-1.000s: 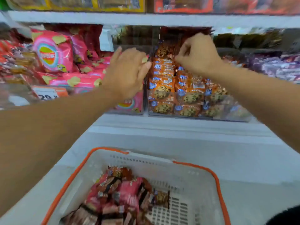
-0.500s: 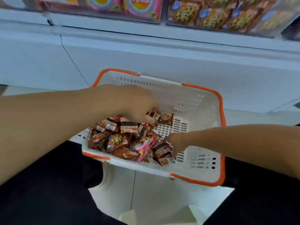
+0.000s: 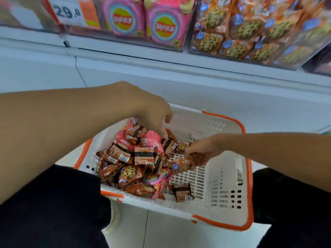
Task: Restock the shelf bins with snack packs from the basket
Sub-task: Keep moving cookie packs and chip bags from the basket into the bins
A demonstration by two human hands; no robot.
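1. Where the white basket [image 3: 223,199] sits between the knees, snack packs [image 3: 136,158] fill its 9 o'clock half.
2. Left hand [image 3: 148,111]: fingers curled down, touching packs at the heap's 12 o'clock edge; grip cannot be told.
3. Right hand [image 3: 200,146]: fingers pinching an orange cookie pack [image 3: 180,165].
4. Shelf bins [image 3: 250,33] of packs stand at 12 o'clock.

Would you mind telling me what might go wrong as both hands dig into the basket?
The right hand pinches an orange cookie pack only by its edge, so it may slip. The left hand rummages in a mixed pile, so a wrong pack could reach the cookie bin.
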